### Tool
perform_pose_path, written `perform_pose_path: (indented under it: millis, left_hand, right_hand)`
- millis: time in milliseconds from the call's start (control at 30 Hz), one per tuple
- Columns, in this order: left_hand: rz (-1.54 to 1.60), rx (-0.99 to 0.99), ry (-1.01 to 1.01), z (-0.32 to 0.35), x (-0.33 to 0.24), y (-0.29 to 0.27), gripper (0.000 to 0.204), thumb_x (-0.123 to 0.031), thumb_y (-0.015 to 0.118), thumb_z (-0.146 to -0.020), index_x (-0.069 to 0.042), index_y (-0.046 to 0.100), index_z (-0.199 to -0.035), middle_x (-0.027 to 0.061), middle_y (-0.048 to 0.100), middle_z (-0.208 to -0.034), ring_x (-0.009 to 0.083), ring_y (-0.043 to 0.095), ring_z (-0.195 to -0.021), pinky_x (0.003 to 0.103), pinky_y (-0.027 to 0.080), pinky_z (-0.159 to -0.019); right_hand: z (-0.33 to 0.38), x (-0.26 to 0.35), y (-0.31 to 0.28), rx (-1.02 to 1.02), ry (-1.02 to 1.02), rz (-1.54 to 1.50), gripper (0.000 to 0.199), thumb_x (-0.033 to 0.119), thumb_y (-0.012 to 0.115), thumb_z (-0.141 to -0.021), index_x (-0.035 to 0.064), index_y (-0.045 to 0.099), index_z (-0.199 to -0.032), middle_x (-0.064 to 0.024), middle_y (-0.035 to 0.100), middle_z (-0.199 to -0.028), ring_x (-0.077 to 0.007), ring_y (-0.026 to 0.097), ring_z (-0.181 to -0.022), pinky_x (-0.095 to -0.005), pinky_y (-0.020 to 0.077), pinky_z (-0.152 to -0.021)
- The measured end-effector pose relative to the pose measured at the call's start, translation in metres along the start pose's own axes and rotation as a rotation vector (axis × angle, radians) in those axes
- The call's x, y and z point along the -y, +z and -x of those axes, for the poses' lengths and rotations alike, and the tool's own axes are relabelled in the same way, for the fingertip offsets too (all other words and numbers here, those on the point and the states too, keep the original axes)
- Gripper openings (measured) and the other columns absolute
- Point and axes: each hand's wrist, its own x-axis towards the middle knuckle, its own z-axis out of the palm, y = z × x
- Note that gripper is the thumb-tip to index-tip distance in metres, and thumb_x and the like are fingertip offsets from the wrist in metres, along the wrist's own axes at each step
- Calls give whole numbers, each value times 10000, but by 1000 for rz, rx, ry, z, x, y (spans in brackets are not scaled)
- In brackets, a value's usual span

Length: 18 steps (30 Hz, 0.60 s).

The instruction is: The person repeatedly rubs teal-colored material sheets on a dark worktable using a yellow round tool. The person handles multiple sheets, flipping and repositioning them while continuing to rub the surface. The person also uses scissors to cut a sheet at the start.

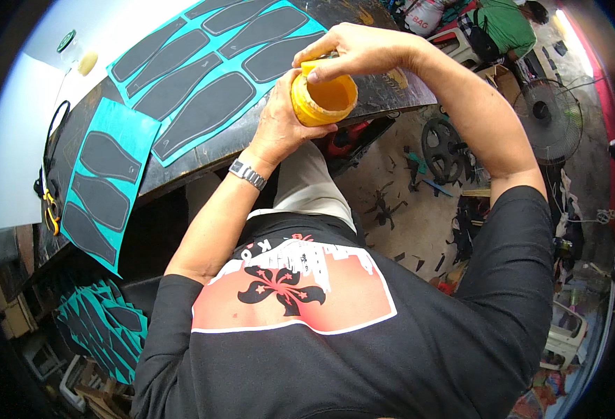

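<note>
My left hand (279, 119), with a metal watch at the wrist, is wrapped round a yellow plastic pot (309, 110). The pot is tilted, its mouth facing me, and its rim is crusted. Above it, my right hand (353, 52) has thumb and fingers closed at the pot's far rim. A small yellow part shows between them, but I cannot make out what it belongs to. Beyond and left of the pot lies a large turquoise sheet (215, 61) bearing several dark, long curved shapes. A smaller turquoise sheet (129, 129) with three such shapes overhangs the near table edge.
The dark worktable (405, 87) runs across the far side. Yellow-handled scissors (50, 209) lie at its left. Cut turquoise pieces (101, 328) are heaped low at left. On the right are a fan (545, 119), floor scraps (384, 206) and another person in green (506, 28).
</note>
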Motion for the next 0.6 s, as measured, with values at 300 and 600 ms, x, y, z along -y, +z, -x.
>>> perform_pose_path:
  millis: [300,600]
  left_hand:
    - [-47,-9,66,-2,-1,-2,1069,-311,976,-618,-86,365,-1467,177,542,-1377,341,540,-1297,433,460,-1089]
    - [94,-59,13,-2,-3,-3,973,-252,971,-596,-92,442,-1397,142,548,-1320,355,515,-1258,452,409,-1121]
  right_hand:
    - [5,-16,-14,-37,-17,-214,646,523,712,-873,71,671,-1332,-159,711,-1205,-231,702,-1067,-354,560,-960]
    - [40,-24,-67,-175,-194,-365,548,439,635,-948,70,635,-1354,-138,686,-1261,-252,648,-1166,-390,515,-1010]
